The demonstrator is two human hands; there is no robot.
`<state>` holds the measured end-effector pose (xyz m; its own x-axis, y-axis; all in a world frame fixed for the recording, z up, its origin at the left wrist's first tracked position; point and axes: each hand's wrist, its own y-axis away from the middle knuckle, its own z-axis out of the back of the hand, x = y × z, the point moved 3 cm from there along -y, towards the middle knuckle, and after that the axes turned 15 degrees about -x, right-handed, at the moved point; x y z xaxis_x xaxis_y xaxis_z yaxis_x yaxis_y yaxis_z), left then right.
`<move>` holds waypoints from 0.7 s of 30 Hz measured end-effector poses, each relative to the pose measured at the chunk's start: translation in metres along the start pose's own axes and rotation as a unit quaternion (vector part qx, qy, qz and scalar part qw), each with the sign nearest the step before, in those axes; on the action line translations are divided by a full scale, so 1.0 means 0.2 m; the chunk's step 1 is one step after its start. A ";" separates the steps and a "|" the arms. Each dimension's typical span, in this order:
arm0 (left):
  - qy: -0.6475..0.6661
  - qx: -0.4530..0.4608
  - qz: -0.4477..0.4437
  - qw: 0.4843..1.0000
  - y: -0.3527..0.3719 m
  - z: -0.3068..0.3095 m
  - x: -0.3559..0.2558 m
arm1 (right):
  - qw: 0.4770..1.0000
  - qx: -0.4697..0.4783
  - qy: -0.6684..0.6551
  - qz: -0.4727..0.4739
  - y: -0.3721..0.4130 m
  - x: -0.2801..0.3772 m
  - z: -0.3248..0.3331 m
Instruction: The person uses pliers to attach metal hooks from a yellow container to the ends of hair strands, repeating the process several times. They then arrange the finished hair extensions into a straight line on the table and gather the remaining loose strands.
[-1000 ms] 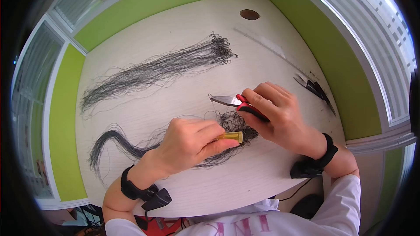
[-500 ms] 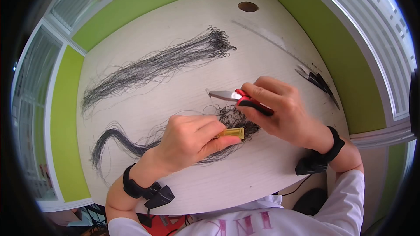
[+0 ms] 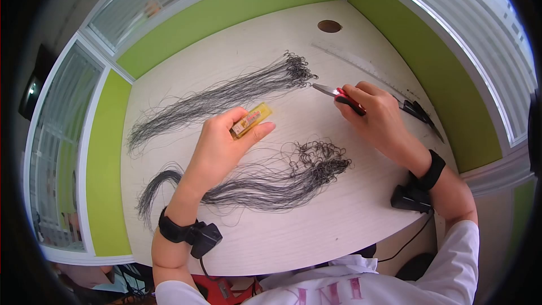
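My left hand (image 3: 220,144) is closed around a small yellow see-through box (image 3: 257,118) with a printed label, held above the desk between the two bundles. In my right hand (image 3: 377,118) are pliers (image 3: 347,99) with red and black handles. Their narrow tip is beside the hook ends of the upper bundle, and a small hook seems to be at the tip. That upper bundle (image 3: 220,99) is of thin dark lines with metal hooks gathered at its right end. Below my hands lies a second bundle (image 3: 282,192), bent at the left, its hooks tangled at the right.
A clear ruler (image 3: 355,63) lies toward the back right of the desk (image 3: 271,243). Black-handled snips (image 3: 420,114) are beside the right partition, partly behind my right hand. A round hole (image 3: 329,26) is cut near the back corner. Green partitions (image 3: 429,51) border the desk.
My right hand has carried the pliers up and right to the upper bundle's hooks. My left hand has moved up and left with the yellow box, uncovering the lower bundle. The view has shifted slightly.
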<state>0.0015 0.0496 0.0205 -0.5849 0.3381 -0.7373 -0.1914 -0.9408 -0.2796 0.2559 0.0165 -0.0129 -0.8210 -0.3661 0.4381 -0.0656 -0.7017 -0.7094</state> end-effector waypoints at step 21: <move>-0.225 -0.072 0.231 0.944 -0.14 1.05 0.86 | 0.973 0.082 0.179 0.122 -0.13 -0.03 -0.19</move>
<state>-0.2595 0.1292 0.0312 -0.8612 -0.1817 -0.4747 0.2563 -0.9617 -0.0969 0.2401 0.0607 -0.0171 -0.9477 -0.3179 0.0276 0.2223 -0.7198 -0.6576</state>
